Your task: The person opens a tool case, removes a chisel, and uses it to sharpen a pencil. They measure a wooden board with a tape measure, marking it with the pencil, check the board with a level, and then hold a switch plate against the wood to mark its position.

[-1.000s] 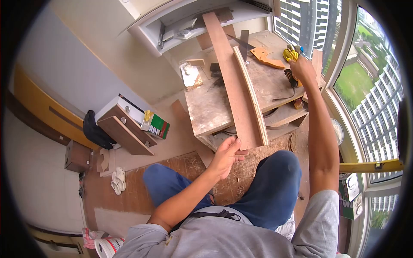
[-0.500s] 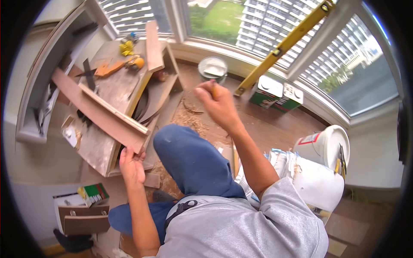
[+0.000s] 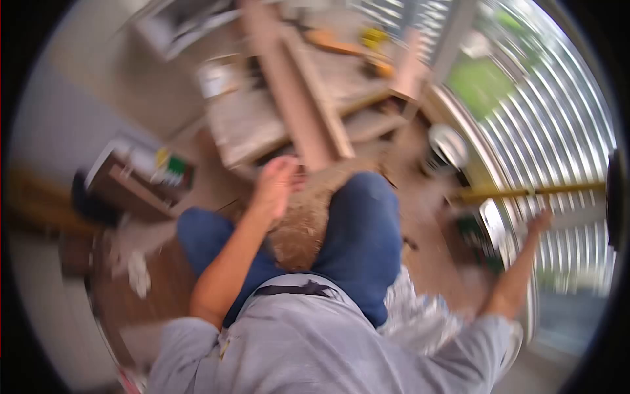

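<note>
My left hand [image 3: 277, 187] is beside the near end of a long reddish-brown board [image 3: 298, 108], fingers loosely apart; blur hides whether they touch it. A narrower wooden strip [image 3: 318, 92] lies along that board. Both rest on a worn wooden cabinet [image 3: 246, 134] lying on the floor. Far out to the right, my right hand [image 3: 541, 222] is stretched toward the window, just below a yellow spirit level [image 3: 485, 194]. Its fingers are smeared by motion, and anything in them cannot be made out.
Wood shavings [image 3: 298, 240] cover the floor between my knees. An open paint can [image 3: 447, 148] and a green-and-white tin [image 3: 491, 223] stand by the window. An orange-handled saw [image 3: 335, 43] and a yellow object [image 3: 373, 37] lie on the cabinet. To the left is a small drawer unit [image 3: 134, 184].
The view has swung right and blurred. My right arm has reached from in front of me out to the right, toward the spirit level. My left hand stays by the board's end.
</note>
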A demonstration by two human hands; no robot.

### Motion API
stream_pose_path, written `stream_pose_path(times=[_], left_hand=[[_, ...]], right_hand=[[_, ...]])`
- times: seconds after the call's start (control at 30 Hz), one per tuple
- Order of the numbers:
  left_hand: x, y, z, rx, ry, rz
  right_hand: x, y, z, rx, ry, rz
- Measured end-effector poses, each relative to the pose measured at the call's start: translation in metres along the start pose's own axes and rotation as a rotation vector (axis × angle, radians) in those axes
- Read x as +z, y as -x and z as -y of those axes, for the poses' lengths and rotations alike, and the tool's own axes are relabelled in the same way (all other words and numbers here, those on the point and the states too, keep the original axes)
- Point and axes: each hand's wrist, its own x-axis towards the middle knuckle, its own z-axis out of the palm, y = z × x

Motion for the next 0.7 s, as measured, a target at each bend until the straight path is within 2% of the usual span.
stream_pose_path(times=[0.07,0.1,0.17,0.23,0.3,0.37,0.4,0.43,0.53,0.6,0.63,0.67,0.7], left_hand=[[-0.005,0.014,-0.012,-0.027,-0.062,-0.097],[-0.003,0.022,-0.015,-0.044,-0.096,-0.14],[-0.012,0.037,-0.023,-0.033,-0.14,-0.188],[-0.019,0.049,-0.028,-0.006,-0.169,-0.214],[-0.023,0.054,-0.035,0.016,-0.195,-0.222],[-0.026,0.059,-0.04,0.07,-0.229,-0.244],[-0.026,0.061,-0.043,0.074,-0.232,-0.244],[-0.024,0.063,-0.047,0.113,-0.259,-0.246],[-0.022,0.068,-0.057,0.22,-0.304,-0.23],[-0.015,0.07,-0.065,0.293,-0.318,-0.204],[-0.008,0.071,-0.07,0.391,-0.346,-0.184],[0.001,0.072,-0.076,0.49,-0.373,-0.161],[0.014,0.076,-0.084,0.496,-0.374,-0.148]], right_hand=[[0.024,-0.02,0.109,0.616,-0.395,-0.029],[0.007,-0.022,0.136,0.812,-0.47,-0.032],[0.033,-0.026,0.134,0.833,-0.541,-0.193],[0.045,-0.022,0.115,0.788,-0.616,-0.181],[0.051,-0.022,0.148,0.828,-0.594,-0.182],[0.057,-0.019,0.153,0.731,-0.68,-0.247],[0.052,-0.018,0.144,0.67,-0.612,-0.147],[0.054,-0.019,0.137,0.67,-0.616,-0.15],[0.04,-0.03,0.219,0.44,-0.55,-0.068],[0.021,-0.042,0.309,0.324,-0.56,-0.009],[0.013,-0.048,0.33,0.237,-0.659,0.024],[0.009,-0.05,0.364,0.19,-0.62,0.034],[0.004,-0.052,0.4,0.144,-0.578,0.044]])
